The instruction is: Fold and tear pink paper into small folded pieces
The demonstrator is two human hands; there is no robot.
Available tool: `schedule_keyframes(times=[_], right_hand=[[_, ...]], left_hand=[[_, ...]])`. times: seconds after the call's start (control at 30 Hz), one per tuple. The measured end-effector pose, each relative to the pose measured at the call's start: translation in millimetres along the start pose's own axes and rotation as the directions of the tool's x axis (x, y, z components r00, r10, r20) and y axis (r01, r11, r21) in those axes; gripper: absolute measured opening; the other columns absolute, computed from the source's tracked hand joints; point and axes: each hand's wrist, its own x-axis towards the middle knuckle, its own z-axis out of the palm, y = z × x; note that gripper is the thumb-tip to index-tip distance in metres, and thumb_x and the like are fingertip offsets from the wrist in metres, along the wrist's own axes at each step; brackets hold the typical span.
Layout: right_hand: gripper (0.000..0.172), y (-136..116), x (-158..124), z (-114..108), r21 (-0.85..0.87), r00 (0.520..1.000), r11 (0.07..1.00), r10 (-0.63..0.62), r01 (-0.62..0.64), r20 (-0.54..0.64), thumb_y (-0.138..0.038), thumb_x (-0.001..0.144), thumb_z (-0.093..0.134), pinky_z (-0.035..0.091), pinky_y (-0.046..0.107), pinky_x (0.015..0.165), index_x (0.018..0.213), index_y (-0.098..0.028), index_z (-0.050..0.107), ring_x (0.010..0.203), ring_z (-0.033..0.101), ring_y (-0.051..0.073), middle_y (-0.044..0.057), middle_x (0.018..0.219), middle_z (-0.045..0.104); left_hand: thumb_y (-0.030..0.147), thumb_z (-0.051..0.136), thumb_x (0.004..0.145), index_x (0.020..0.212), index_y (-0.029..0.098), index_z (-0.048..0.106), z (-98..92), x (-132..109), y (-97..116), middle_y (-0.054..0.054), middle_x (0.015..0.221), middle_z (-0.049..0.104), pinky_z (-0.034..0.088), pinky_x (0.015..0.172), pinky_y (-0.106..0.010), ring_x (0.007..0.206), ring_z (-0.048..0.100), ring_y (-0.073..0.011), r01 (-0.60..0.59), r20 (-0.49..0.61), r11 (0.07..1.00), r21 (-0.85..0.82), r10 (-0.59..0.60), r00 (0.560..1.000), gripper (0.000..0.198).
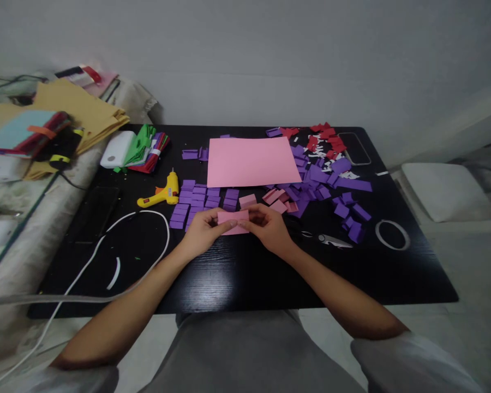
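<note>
My left hand point(204, 229) and my right hand point(270, 226) both pinch a small pink paper piece point(233, 221) just above the black table point(245, 278), fingers closed on its two ends. Behind it lies a large pink sheet point(251, 161). Rows of folded purple pieces point(200, 199) sit to the left of my hands. A few folded pink pieces point(276, 201) lie just beyond my right hand.
A yellow glue gun point(161, 194) with a white cable point(147, 240) lies at the left. Scissors point(329, 239) and a tape ring point(391, 234) rest at the right. Loose purple scraps point(331, 180) and red scraps point(325, 136) cover the back right. Stacked coloured paper point(147, 147) sits back left.
</note>
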Motion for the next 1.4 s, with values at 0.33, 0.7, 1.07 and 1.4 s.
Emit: schedule_keyframes(times=[0.33, 0.7, 1.07, 1.4], right_hand=[[0.037, -3.3, 4.4, -5.3, -0.047, 0.998, 0.999, 0.018, -0.021, -0.066, -0.054, 0.073, 0.09, 0.053, 0.032, 0.067, 0.072, -0.022, 0.072, 0.065, 0.062, 0.016, -0.001, 0.068, 0.069], [0.049, -7.9, 5.2, -1.6, 0.412, 0.972, 0.881, 0.187, -0.23, 0.144, -0.07, 0.078, 0.079, 0.06, 0.038, 0.081, 0.082, -0.022, 0.072, 0.086, 0.071, 0.022, 0.003, 0.086, 0.075], [0.056, 1.2, 1.2, 6.5, 0.312, 0.985, 0.939, 0.11, -0.148, 0.136, -0.038, 0.064, 0.098, 0.058, 0.033, 0.092, 0.113, -0.027, 0.073, 0.1, 0.07, 0.018, 0.001, 0.111, 0.076], [0.042, 2.6, 2.4, 5.3, 0.207, 0.987, 0.973, 0.123, -0.099, -0.107, -0.049, 0.068, 0.094, 0.056, 0.033, 0.085, 0.088, -0.021, 0.07, 0.083, 0.065, 0.017, -0.002, 0.086, 0.071]], left_hand=[[0.048, 0.087, 0.077, 0.102, 0.019, 0.076, -0.7, 4.3, 1.7, -0.004, 0.091, 0.077, 0.055, 0.079, -0.033, 0.081, 0.07, -0.0189, -0.006, -0.018, 0.993, -0.115, 0.004, 1.0, 0.04], [0.042, 0.093, 0.071, 0.091, 0.019, 0.068, -3.5, 5.2, -1.7, 0.003, 0.072, 0.068, 0.048, 0.068, -0.024, 0.065, 0.06, -0.0109, -0.045, -0.176, 0.969, -0.242, 0.002, 0.984, 0.039], [0.038, 0.089, 0.076, 0.089, 0.019, 0.07, 12.5, -2.0, -3.0, -0.004, 0.093, 0.072, 0.053, 0.077, -0.028, 0.082, 0.065, -0.0161, -0.179, -0.136, 0.983, -0.047, 0.171, 0.976, 0.031], [0.053, 0.08, 0.085, 0.114, 0.02, 0.068, 8.0, -3.9, -2.8, -0.003, 0.089, 0.072, 0.057, 0.075, -0.031, 0.078, 0.068, -0.0169, -0.047, 0.02, 0.988, -0.148, 0.051, 0.999, 0.046]])
